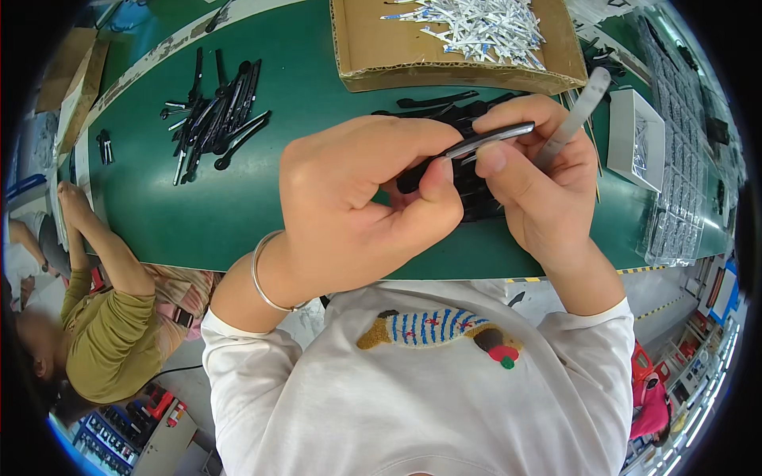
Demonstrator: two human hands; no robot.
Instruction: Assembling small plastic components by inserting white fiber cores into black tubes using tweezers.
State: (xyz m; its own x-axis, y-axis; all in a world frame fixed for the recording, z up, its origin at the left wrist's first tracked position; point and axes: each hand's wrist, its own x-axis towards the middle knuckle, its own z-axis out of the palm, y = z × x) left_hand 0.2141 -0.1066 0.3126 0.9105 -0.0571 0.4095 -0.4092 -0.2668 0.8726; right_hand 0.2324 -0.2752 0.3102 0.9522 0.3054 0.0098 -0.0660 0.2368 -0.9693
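My left hand [373,198] and my right hand [544,170] meet over the green table, both pinching one slim, curved black part [496,138] with a glossy edge. Thumbs and fingertips of both hands press along it, and its left portion is partly hidden by my left fingers. A flat metal strip tool [586,103] with a rounded end is also tucked in my right hand, sticking up past the fingers. Below and behind my hands lies a heap of similar black parts [480,202], mostly covered by them.
Ahead stands a cardboard box [460,78] full of small white-and-blue strips [492,32]. A loose pile of long black parts [218,115] lies left. On the right are a white box [637,139] and clear trays [683,159]. A co-worker [111,333] sits at the left.
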